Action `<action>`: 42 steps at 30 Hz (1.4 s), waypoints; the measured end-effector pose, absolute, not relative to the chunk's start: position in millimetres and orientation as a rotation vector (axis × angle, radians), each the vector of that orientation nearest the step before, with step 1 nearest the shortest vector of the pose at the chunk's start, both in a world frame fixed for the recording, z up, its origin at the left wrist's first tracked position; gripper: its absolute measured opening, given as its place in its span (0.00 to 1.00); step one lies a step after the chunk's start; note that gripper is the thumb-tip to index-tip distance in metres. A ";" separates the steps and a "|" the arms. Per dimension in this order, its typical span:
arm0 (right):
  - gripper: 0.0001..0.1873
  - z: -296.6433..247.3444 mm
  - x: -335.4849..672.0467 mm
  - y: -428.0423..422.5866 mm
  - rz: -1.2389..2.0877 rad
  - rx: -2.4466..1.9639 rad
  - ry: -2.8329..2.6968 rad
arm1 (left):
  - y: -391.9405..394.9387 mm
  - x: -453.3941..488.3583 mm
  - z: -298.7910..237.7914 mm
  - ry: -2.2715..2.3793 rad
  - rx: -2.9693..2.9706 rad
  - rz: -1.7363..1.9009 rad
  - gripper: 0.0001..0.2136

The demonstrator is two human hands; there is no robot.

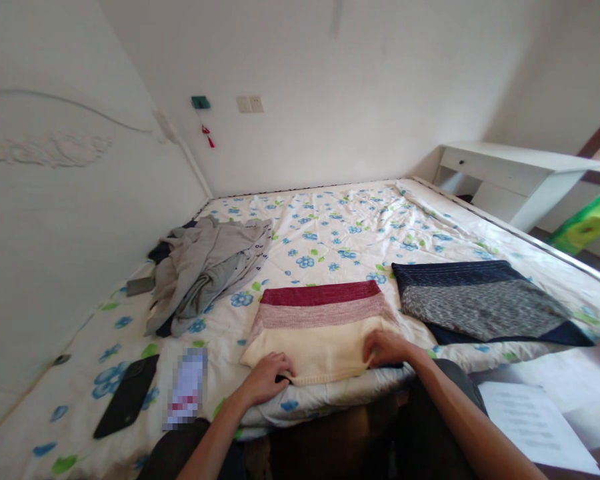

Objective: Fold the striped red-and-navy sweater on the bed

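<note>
A folded knit sweater with burgundy, mottled pink and cream bands lies flat at the front edge of the bed. My left hand is at its near left corner, fingers curled over the hem with the thumb tucked below. At the near right side, my right hand pinches the cream fabric, its fingertips partly hidden. To the right rests a second folded knit garment in navy and mottled grey, apart from both hands.
A rumpled heap of grey clothes lies at the left on the flowered bedsheet. Nearer me are a black phone and a blurred-out packet. A white desk stands beyond the bed's right edge; printed paper lies lower right.
</note>
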State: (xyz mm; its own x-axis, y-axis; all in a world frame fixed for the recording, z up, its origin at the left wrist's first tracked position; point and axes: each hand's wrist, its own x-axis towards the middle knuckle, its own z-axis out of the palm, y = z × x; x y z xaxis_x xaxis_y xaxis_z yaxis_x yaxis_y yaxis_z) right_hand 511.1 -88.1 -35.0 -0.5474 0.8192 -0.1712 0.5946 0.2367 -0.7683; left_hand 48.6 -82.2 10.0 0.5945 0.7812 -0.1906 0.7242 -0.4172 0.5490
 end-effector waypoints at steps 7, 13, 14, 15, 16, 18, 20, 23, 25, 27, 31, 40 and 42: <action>0.21 -29.4 541.3 -31.9 0.803 -1.712 -1.540 | 2.8 16.0 6.5 1.644 1.959 0.683 0.22; 0.26 -40.7 569.6 8.8 0.755 -2.025 -1.200 | 60.7 0.9 -1.4 1.764 1.508 0.852 0.28; 0.25 -43.6 571.7 11.6 0.818 -2.006 -1.185 | 65.9 1.1 -0.6 1.740 1.469 0.868 0.29; 0.24 -46.4 573.3 13.5 0.887 -1.969 -1.182 | 70.0 1.7 1.0 1.719 1.450 0.880 0.30; 0.23 -48.9 574.4 14.8 0.952 -1.924 -1.185 | 73.2 2.5 3.3 1.705 1.438 0.888 0.31; 0.22 -53.0 575.5 16.6 1.037 -1.852 -1.182 | 76.6 4.7 8.6 1.668 1.411 0.890 0.33; 0.19 -55.3 575.6 18.0 1.066 -1.839 -1.166 | 76.1 7.6 12.5 1.611 1.329 0.843 0.34; 0.19 -55.0 574.7 20.4 1.082 -1.826 -1.183 | 71.8 11.7 13.6 1.506 1.199 0.747 0.33; 0.20 -52.9 574.0 22.3 1.062 -1.822 -1.223 | 70.8 13.1 12.1 1.497 1.174 0.723 0.31; 0.21 -50.2 574.0 24.5 0.970 -1.863 -1.264 | 73.2 12.7 10.3 1.527 1.198 0.745 0.30; 0.22 -47.6 576.9 29.8 0.899 -1.875 -1.228 | 83.9 10.1 8.3 1.562 1.192 0.832 0.31; 0.26 -50.6 577.3 39.3 0.862 -1.846 -1.063 | 95.7 24.5 7.9 1.699 1.157 1.043 0.27; 0.26 -51.1 579.5 39.1 0.786 -1.960 -1.114 | 94.5 24.4 7.7 1.681 1.113 1.031 0.29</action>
State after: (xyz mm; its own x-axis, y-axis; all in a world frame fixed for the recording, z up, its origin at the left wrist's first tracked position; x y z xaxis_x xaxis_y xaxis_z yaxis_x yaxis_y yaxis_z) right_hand 579.5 39.1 -51.1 0.4364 0.8875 -0.1477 0.4372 -0.3526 -0.8274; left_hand 24.4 94.5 7.7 -0.2430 0.9483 -0.2040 0.2481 0.2641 0.9321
